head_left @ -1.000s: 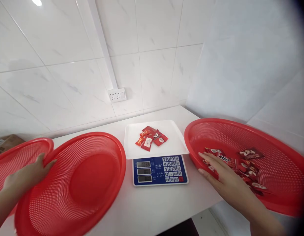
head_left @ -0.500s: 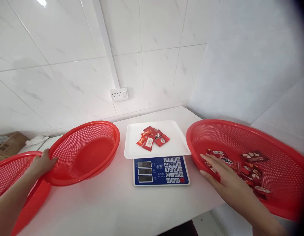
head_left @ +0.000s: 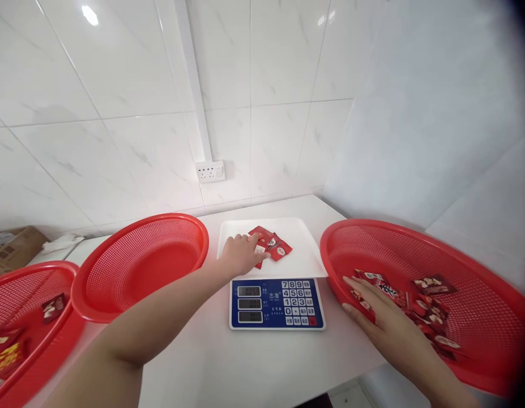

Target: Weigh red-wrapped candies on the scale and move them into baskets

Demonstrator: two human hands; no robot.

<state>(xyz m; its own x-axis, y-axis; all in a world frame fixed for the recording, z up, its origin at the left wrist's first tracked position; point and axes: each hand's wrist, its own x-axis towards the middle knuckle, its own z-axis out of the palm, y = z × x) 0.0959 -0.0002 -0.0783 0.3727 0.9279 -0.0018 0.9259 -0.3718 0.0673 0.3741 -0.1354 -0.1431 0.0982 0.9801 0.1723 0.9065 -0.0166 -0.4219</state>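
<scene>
My left hand (head_left: 242, 255) reaches across to the white weighing tray (head_left: 232, 228). Its fingers and thumb are apart over several small red snack packets (head_left: 281, 251), partly covering them; no packet is visibly lifted. Under the tray is a blue keypad scale (head_left: 277, 304) with three displays. At the right, my right hand (head_left: 383, 309) lies across the near left rim of a red mesh basket (head_left: 478, 249), fingers stretched out and thumb apart. More red and dark packets (head_left: 432, 283) lie in that basket beside its fingertips.
Left of the scale, a red basket (head_left: 149, 266) shows no packets inside. Another red basket (head_left: 28, 277) at the far left holds several packets. A cardboard box (head_left: 16, 249) is behind it. A wall socket (head_left: 210, 171) is above the white table (head_left: 194, 362).
My left hand has left the rims of the left baskets and moved right, over the packets on the tray. My right hand stays at the right basket. The view has shifted slightly.
</scene>
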